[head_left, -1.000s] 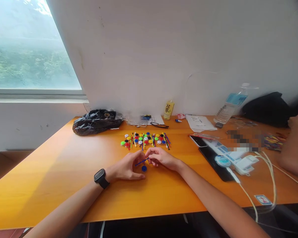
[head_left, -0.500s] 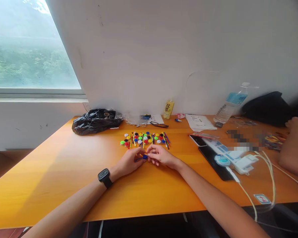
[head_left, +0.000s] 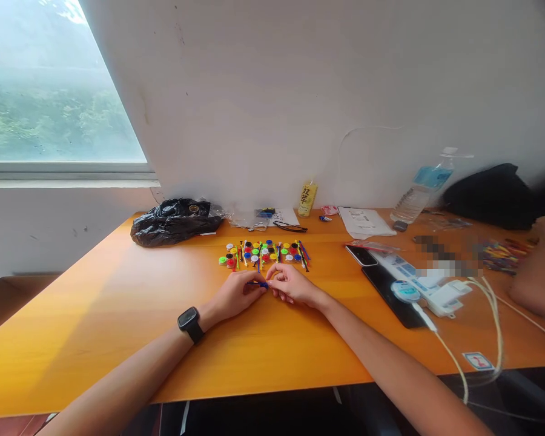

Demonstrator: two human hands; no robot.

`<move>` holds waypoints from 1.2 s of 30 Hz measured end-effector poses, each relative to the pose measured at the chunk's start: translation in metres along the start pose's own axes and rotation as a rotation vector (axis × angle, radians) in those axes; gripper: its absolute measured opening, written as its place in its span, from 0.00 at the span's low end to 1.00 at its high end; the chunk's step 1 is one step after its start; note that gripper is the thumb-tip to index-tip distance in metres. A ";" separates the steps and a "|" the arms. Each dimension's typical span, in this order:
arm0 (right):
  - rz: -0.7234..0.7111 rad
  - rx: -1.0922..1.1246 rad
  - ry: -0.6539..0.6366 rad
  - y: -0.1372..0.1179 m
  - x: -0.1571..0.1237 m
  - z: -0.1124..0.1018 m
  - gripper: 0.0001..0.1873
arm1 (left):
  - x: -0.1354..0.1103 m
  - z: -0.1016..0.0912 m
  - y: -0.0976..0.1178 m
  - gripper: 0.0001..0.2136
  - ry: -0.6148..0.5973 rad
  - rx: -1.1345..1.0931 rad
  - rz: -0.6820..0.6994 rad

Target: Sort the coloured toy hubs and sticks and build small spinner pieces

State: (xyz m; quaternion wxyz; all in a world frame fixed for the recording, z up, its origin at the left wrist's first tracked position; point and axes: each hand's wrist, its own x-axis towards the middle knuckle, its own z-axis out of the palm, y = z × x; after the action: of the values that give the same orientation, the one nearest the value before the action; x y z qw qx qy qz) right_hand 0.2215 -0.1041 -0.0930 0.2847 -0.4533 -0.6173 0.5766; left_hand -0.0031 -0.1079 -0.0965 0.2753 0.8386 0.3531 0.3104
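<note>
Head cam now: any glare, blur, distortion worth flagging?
Head view: window washed out; bright sheen on the table at left; pixelated patch at right; wide-angle stretch toward the edges; left hand and right hand sharp, pinching a blue piece.

Glossy orange wood table [head_left: 118,315], shiny crinkled black plastic bag [head_left: 175,221].

1. Bare table [head_left: 91,321] lies open left of the left hand [head_left: 236,295] and along the near edge.
2. Caps [head_left: 263,254] crowd just behind it and the right hand [head_left: 291,284].
3. Phone [head_left: 362,255], power strip [head_left: 420,277] and cables [head_left: 485,303] block the right side.
</note>
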 end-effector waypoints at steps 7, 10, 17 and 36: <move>-0.106 -0.063 0.139 0.005 0.007 0.005 0.09 | 0.002 0.001 0.005 0.10 0.020 0.037 0.004; -0.212 -0.076 0.156 0.010 0.011 0.006 0.08 | 0.003 0.001 0.008 0.09 0.023 0.020 0.000; -0.259 -0.090 0.135 0.014 0.015 0.005 0.08 | 0.006 0.004 0.009 0.09 0.035 -0.057 0.005; -0.191 -0.165 0.143 0.008 0.012 0.003 0.07 | 0.006 0.004 0.011 0.09 0.072 -0.043 0.022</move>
State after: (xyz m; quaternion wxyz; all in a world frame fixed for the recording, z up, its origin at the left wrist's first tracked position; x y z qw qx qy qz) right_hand 0.2157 -0.0952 -0.1033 0.3432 -0.4540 -0.6813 0.4604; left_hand 0.0079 -0.1105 -0.0898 0.2768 0.8245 0.3470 0.3509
